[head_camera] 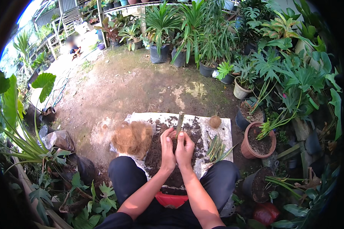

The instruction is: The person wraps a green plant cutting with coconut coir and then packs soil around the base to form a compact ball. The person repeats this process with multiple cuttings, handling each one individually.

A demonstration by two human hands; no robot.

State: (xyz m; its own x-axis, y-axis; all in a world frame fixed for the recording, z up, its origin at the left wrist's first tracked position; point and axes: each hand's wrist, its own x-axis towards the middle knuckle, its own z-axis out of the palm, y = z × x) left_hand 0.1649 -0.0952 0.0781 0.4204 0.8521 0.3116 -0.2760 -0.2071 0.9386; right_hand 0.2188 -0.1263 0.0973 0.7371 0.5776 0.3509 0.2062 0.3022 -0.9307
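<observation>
Upright between my hands is a green-brown stem cutting (180, 121), its cut top pointing away from me. My right hand (185, 149) grips its lower part, thumb pressed along the front. My left hand (167, 150) cups the same end from the other side, wrists nearly touching. The stem's base is hidden in the palms. Beneath lies a white sheet (227, 123) strewn with dark soil (156, 160). Brown coconut fibre (133, 138) is heaped on the left. At right are a round fibre-wrapped ball (215, 122) and a pile of green cuttings (216, 148).
A red plastic object (172, 199) shows between my knees. Potted plants line the right side, including a terracotta-coloured pot (258, 140) and a black pot (248, 114). A large-leaved plant (43, 86) stands left. Farther off, a person (74, 50) is low to the ground near a hose (58, 91).
</observation>
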